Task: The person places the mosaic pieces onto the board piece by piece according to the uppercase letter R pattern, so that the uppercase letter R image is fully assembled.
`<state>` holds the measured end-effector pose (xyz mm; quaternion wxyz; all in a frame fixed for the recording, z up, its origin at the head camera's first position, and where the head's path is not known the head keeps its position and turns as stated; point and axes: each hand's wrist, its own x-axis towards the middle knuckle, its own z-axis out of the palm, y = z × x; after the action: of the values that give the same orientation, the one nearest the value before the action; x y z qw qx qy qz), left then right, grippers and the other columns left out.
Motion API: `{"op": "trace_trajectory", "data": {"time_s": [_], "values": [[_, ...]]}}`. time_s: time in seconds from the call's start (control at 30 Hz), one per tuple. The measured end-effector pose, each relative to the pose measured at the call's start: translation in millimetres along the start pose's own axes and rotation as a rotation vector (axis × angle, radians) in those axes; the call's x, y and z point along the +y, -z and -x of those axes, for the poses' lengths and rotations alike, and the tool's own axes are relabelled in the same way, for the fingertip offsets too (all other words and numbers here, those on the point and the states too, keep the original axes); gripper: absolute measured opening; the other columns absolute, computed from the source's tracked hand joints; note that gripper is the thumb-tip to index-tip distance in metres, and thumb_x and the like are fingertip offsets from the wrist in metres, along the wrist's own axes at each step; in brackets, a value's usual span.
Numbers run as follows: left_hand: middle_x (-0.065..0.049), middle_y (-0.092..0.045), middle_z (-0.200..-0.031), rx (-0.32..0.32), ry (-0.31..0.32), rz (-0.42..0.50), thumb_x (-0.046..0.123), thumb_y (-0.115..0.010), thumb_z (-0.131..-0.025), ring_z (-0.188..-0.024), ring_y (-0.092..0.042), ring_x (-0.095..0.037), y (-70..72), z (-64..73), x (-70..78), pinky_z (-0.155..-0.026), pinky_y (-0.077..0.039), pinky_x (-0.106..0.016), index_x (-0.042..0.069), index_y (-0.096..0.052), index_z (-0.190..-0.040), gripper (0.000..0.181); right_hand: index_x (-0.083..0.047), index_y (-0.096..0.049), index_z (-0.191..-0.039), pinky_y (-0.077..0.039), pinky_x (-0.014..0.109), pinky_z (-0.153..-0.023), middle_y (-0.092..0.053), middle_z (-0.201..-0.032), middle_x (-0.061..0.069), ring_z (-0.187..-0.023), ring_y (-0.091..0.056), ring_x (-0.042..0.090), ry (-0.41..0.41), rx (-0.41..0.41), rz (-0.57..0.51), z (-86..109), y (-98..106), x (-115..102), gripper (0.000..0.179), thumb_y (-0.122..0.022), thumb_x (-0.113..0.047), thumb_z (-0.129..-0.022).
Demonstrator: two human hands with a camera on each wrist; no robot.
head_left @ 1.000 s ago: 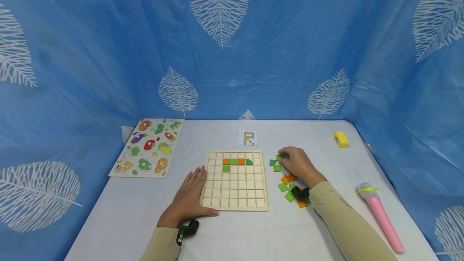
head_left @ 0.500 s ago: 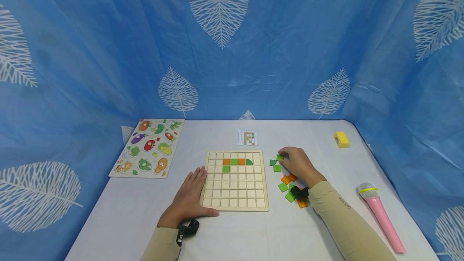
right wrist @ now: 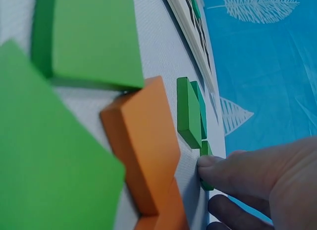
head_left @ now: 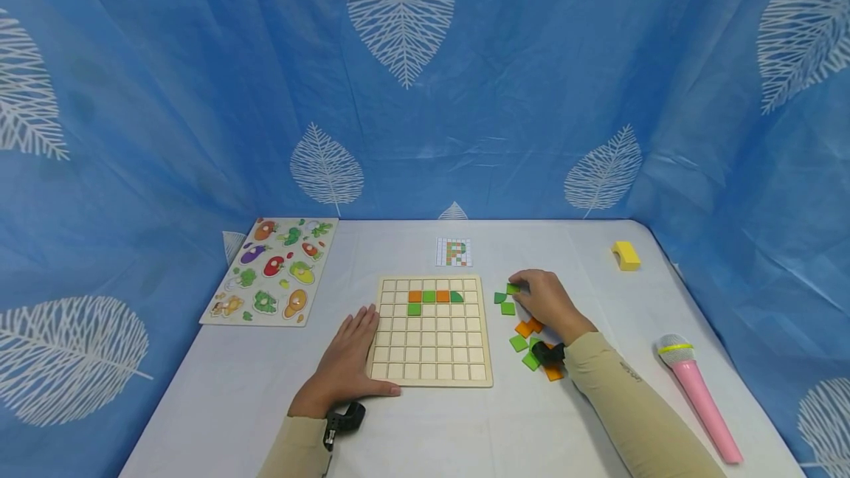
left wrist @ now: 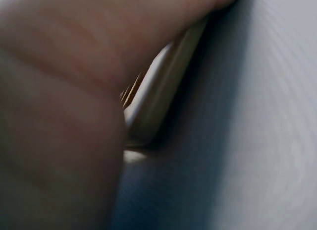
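My left hand (head_left: 347, 361) lies spread at the lower-left corner of a wooden grid board (head_left: 488, 330). Its fingers touch the left side and its thumb lies along the front edge; the left wrist view shows the thumb close against the board's edge (left wrist: 166, 84). In the board's upper rows sit orange and green square tiles (head_left: 428, 296) and a dark green quarter-round tile (head_left: 456, 296). Right of the board, my right hand (head_left: 547, 302) pinches a green square tile (head_left: 513, 288) on the table. The right wrist view shows my thumb on that tile (right wrist: 206, 180); the fingertips behind are partly hidden.
Loose green tiles (head_left: 518, 344) and orange tiles (head_left: 524, 329) lie under and beside the right wrist. A pattern card (head_left: 454, 251) lies behind the board. A vegetable puzzle (head_left: 275, 271) is at left. A yellow block (head_left: 626, 256) and a pink microphone (head_left: 704, 404) are at right.
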<state>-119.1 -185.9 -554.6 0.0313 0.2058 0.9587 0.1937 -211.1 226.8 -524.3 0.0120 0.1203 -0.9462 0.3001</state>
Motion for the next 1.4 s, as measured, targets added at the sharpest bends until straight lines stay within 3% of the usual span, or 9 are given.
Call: {"op": "trace_trajectory", "data": {"time_s": [1.4], "values": [[-0.016, -0.02, -0.172, -0.011, 0.002, 0.004, 0.091, -0.075, -0.061, -0.159, -0.009, -0.029, 1.4, 0.5, -0.1, -0.127, -0.008, -0.048, -0.003, -0.024, -0.165, 0.149, 0.002, -0.076, -0.122, -0.049, 0.055, -0.106, -0.071, -0.123, 0.017, -0.123, -0.063, 0.039, -0.035, -0.003, 0.0, -1.2, -1.9, -0.5, 0.027, -0.077, 0.001, -0.095]]}}
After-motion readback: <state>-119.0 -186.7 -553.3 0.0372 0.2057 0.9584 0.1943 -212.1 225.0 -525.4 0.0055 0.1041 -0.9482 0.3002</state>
